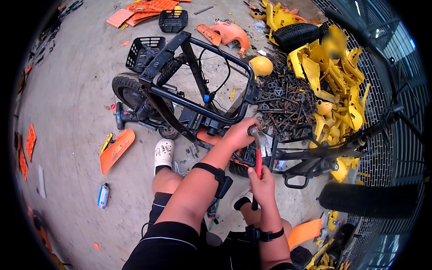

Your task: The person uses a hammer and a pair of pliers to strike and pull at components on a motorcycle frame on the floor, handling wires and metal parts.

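Observation:
My right hand point(263, 182) is wrapped round the handle of a claw hammer point(258, 155) with a red and black grip. The hammer's metal head lies right beside my left hand point(243, 132). The fingers of that hand are curled in at the lower corner of a black scooter frame point(202, 107). What they grip is hidden behind the hand and the hammer head. The frame stands before me with its rear wheel point(130, 93) to the left. Its front part point(310, 155) stretches to the right, toward the handlebar.
Rusty metal parts point(285, 96) and broken yellow panels point(335, 67) are heaped at the right. A power drill point(119, 116) stands near the rear wheel. An orange panel point(118, 151) and a spray can point(103, 195) lie on the left floor. Black baskets point(173, 21) sit behind the frame.

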Demonstrator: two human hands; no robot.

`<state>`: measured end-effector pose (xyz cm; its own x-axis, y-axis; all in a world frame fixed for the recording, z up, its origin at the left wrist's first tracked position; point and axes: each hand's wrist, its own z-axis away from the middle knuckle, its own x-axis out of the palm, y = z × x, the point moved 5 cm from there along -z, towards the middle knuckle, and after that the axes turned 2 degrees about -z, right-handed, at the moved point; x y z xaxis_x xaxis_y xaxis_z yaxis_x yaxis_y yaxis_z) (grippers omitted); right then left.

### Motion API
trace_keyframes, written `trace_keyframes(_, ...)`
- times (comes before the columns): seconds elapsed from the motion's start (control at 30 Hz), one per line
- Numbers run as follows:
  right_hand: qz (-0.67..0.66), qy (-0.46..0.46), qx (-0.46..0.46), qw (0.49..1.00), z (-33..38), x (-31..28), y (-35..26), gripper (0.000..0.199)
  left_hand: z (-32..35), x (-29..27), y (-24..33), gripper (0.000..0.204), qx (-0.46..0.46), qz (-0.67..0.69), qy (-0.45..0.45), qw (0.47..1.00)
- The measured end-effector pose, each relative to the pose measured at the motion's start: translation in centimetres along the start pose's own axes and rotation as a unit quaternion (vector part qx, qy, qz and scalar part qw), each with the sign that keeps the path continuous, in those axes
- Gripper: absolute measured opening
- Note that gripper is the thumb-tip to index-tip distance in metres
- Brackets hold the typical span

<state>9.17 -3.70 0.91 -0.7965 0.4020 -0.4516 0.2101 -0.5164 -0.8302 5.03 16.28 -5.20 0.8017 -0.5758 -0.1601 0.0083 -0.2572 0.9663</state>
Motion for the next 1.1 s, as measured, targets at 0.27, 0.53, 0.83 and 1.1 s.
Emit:
trace_keyframes(0.27,-0.116,-0.034,0.068,0.99,1.9,-1.1,-1.2,0.029,-0.4,-0.5,0.8,0.021,-0.001,0.034,0.031,0.999)
trace_keyframes(0.53,-0.442,0.008,0.01,0.897,4.1,-4.9,-2.0,0.045,-0.6,-0.5,-1.2,0.024,-0.002,-0.01,0.037,0.999)
trace_keyframes(0.83,-0.561,0.043,0.252,0.787,3.0,-6.9,8.6,0.018,-1.4,0.0,-2.5,0.02,-0.091,-0.013,0.014,0.996)
trace_keyframes(1.1,-0.526,0.013,0.253,0.812,2.1,-9.1,7.8,0.017,-1.8,0.4,-0.8,0.017,-0.032,-0.009,0.004,0.999)
